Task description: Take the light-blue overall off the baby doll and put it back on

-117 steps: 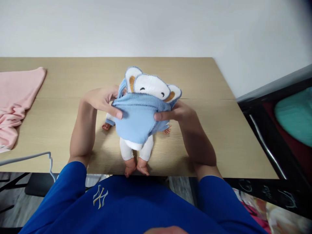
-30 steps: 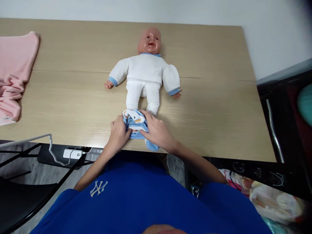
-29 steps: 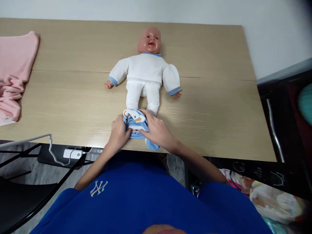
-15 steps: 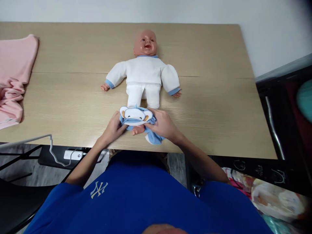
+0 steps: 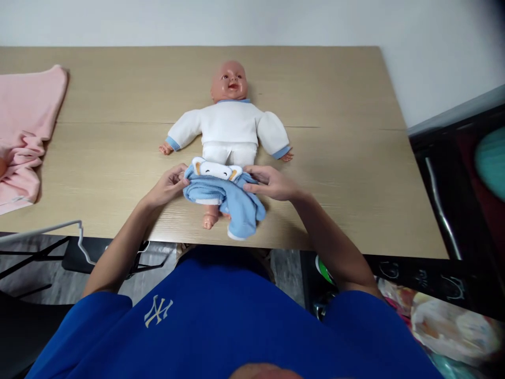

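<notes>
A baby doll [image 5: 230, 123] in a white top with blue cuffs lies on its back on the table, its head toward the far edge. Over its legs are blue baby pants [image 5: 244, 205] with a white animal face on the seat. My left hand [image 5: 169, 184] pinches the garment's edge on the left side. On the opposite side my right hand [image 5: 270, 181] grips the edge between thumb and fingers. One pant leg is bunched around a doll leg, and a bare foot [image 5: 210, 218] shows below it. The other pant leg hangs loose toward me.
A pink cloth garment [image 5: 27, 116] lies crumpled at the left end of the wooden table [image 5: 335, 158]. A white cable [image 5: 51, 228] crosses the near left edge. At the lower right are plastic bags [image 5: 453, 326] beside a black frame.
Both hands have moved apart and slightly away from me, pulling the blue pants up the doll's legs. The garment is spread wider and the loose pant leg shows more.
</notes>
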